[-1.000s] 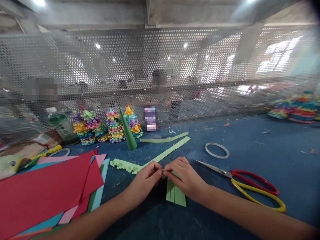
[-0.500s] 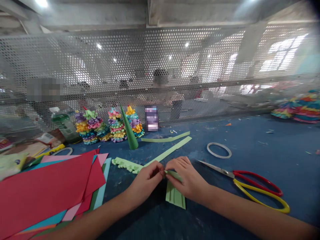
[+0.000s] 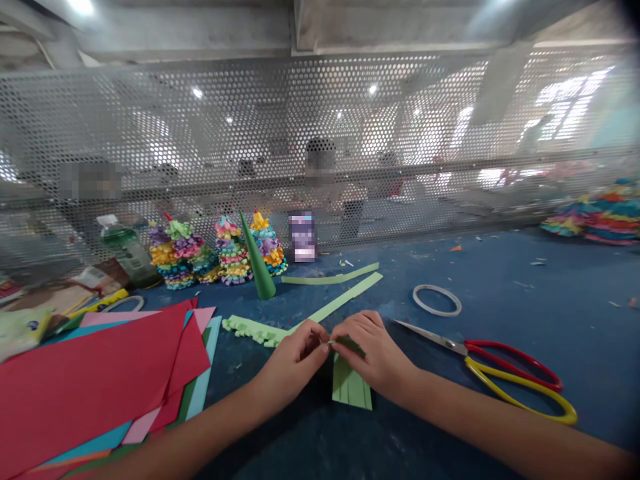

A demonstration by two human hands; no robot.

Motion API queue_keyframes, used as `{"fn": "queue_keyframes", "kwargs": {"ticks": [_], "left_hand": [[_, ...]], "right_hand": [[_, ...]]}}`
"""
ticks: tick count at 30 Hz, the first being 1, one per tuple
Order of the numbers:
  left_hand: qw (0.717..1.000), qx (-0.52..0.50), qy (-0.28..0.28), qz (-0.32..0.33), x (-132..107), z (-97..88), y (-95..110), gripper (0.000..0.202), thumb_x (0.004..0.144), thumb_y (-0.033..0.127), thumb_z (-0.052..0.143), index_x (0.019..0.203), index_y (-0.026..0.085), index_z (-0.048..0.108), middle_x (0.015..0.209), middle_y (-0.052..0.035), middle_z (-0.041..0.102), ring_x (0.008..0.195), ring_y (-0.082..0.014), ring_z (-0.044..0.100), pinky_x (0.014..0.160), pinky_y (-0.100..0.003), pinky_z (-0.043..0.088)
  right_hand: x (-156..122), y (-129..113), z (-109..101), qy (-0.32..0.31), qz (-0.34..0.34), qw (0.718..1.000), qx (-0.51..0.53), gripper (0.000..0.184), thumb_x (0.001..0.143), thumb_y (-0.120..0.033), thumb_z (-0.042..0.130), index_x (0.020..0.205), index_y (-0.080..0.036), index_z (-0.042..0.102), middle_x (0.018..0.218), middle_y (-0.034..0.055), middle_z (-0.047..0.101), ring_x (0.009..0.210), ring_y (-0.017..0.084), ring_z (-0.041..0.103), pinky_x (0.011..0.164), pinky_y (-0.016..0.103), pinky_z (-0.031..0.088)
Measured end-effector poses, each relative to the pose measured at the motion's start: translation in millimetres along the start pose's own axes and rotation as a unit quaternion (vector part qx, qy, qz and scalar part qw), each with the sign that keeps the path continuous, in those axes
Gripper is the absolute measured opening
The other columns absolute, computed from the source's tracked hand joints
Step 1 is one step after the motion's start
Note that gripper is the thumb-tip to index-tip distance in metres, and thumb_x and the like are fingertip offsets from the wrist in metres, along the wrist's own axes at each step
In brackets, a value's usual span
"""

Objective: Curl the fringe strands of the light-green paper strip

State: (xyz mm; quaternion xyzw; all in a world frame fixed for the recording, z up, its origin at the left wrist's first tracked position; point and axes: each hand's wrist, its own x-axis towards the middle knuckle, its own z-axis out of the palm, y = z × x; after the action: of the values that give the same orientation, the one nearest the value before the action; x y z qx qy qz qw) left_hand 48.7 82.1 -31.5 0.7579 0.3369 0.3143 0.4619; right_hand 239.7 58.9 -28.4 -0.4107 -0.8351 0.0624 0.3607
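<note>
My left hand (image 3: 295, 357) and my right hand (image 3: 375, 347) meet above the table, fingertips pinched together. Between them is a light green paper strip (image 3: 351, 387), cut into a fringe whose slit part hangs down below my right hand. Its upper part is mostly hidden by my fingers. Just beyond my left hand lies another light green strip with a curled fringe (image 3: 255, 330). Two plain light green strips, one of them a slanting strip (image 3: 345, 300), rest behind my hands. A dark green paper cone (image 3: 260, 267) stands upright farther back.
Scissors (image 3: 460, 347) with red and yellow handles and a tape ring (image 3: 437, 301) lie to the right. Coloured paper sheets (image 3: 100, 373) are stacked at left. Curly paper trees (image 3: 234, 257), a green bottle (image 3: 127, 253) and a phone (image 3: 303, 237) stand before a perforated metal screen (image 3: 425, 167).
My fingers have shifted slightly at the pinch, and the hanging fringe of the strip has swung up a little. The other things lie as before.
</note>
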Motion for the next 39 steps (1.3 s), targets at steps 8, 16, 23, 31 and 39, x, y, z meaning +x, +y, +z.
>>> {"fn": "queue_keyframes", "kwargs": {"ticks": [8,16,23,31,39], "left_hand": [[0.998,0.055,0.009,-0.007,-1,-2.2,4,0.028,0.090,0.044,0.044,0.085,0.018,0.051,0.067,0.0035,0.044,0.062,-0.0112,0.038,0.056,-0.022,0.029],[0.998,0.053,0.027,-0.019,-2,-0.4,6,0.023,0.088,0.037,0.047,0.078,0.017,0.052,0.063,0.0040,0.044,0.059,-0.0105,0.037,0.055,-0.022,0.029],[0.998,0.054,0.010,-0.015,-3,0.0,9,0.021,0.088,0.034,0.046,0.076,0.017,0.047,0.063,0.0044,0.041,0.060,-0.0106,0.036,0.054,-0.021,0.028],[0.997,0.078,0.010,-0.024,-4,2.4,5,0.022,0.090,0.041,0.044,0.090,0.020,0.044,0.061,0.0063,0.039,0.055,-0.0107,0.035,0.051,-0.021,0.025],[0.997,0.069,0.014,-0.018,-2,0.1,5,0.027,0.090,0.044,0.043,0.084,0.018,0.051,0.066,0.0036,0.046,0.061,-0.0119,0.040,0.057,-0.022,0.030]], "right_hand": [[2,2,-1,-0.006,0.002,0.999,0.034,0.005,0.090,-0.025,0.052,0.089,-0.022,0.056,0.083,-0.0024,0.064,0.080,0.014,0.055,0.083,0.033,0.030],[-1,-4,1,-0.026,-0.039,0.997,-0.061,0.006,0.088,-0.016,0.047,0.089,-0.021,0.051,0.086,0.0014,0.062,0.082,0.017,0.052,0.081,0.033,0.028],[-2,-6,0,-0.011,-0.073,0.994,-0.078,0.015,0.091,-0.017,0.041,0.084,-0.020,0.053,0.081,0.0008,0.062,0.083,0.016,0.052,0.085,0.035,0.025],[-1,-4,0,0.013,-0.035,0.997,-0.071,0.010,0.087,-0.019,0.049,0.083,-0.020,0.057,0.083,0.0016,0.063,0.082,0.017,0.051,0.081,0.034,0.027],[-1,-8,-1,0.000,-0.024,0.996,-0.088,0.007,0.089,-0.021,0.048,0.086,-0.021,0.055,0.089,0.0017,0.062,0.085,0.017,0.051,0.084,0.034,0.027]]}}
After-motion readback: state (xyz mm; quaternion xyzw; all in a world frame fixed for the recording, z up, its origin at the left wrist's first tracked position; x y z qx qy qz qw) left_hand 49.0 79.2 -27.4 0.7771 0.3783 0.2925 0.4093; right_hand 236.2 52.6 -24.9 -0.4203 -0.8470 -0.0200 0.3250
